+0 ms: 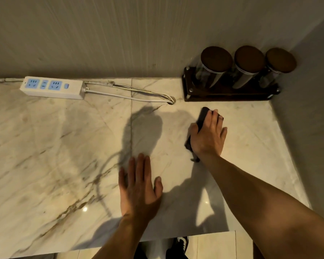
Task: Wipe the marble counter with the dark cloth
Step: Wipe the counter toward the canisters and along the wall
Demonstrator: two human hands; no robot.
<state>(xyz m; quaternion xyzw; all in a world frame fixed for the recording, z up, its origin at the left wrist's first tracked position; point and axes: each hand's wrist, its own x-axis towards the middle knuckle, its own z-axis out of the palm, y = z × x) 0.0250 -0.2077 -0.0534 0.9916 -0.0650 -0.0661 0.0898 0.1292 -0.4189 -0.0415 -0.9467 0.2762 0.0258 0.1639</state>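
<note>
The marble counter [54, 146] is pale with brown veins and fills most of the view. My right hand [209, 135] lies flat on the dark cloth [203, 116], pressing it onto the counter near the back right. The cloth is mostly hidden under the palm; one end shows past the fingertips and a corner sticks out by the wrist. My left hand [138, 186] rests flat on the marble nearer the front edge, fingers spread, holding nothing.
A white power strip [51, 87] with blue sockets lies at the back left, its cable [127, 96] running into a hole in the counter. A dark rack [226, 96] with three lidded glass jars stands in the back right corner. Walls close the back and right.
</note>
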